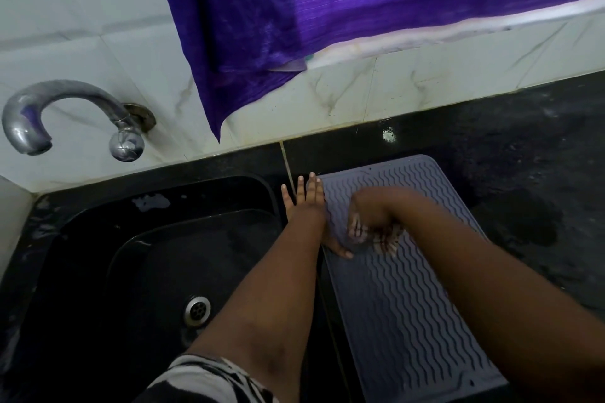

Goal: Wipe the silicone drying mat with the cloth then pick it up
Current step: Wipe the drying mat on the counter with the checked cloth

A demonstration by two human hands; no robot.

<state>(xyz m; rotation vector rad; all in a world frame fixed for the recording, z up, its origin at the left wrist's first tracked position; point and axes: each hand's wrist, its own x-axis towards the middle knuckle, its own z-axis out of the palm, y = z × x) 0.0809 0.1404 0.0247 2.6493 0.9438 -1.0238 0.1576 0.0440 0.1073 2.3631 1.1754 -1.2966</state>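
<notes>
On the wall at far left, chrome tap (75, 114); below it, black sink (157, 258). Left hand (306, 206) lies flat, fingers straight, pressing left edge of grey silicone drying mat (402, 288) on black countertop (523, 157). Right hand (370, 222) curled down on mat, blurred; cloth (386, 244) barely visible under it, grip uncertain. Purple curtain (327, 10) above.

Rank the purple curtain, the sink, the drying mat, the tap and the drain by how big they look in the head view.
Largest to smallest:
1. purple curtain
2. sink
3. drying mat, partly covered by the arms, so its gap to the sink is unsure
4. tap
5. drain
</notes>
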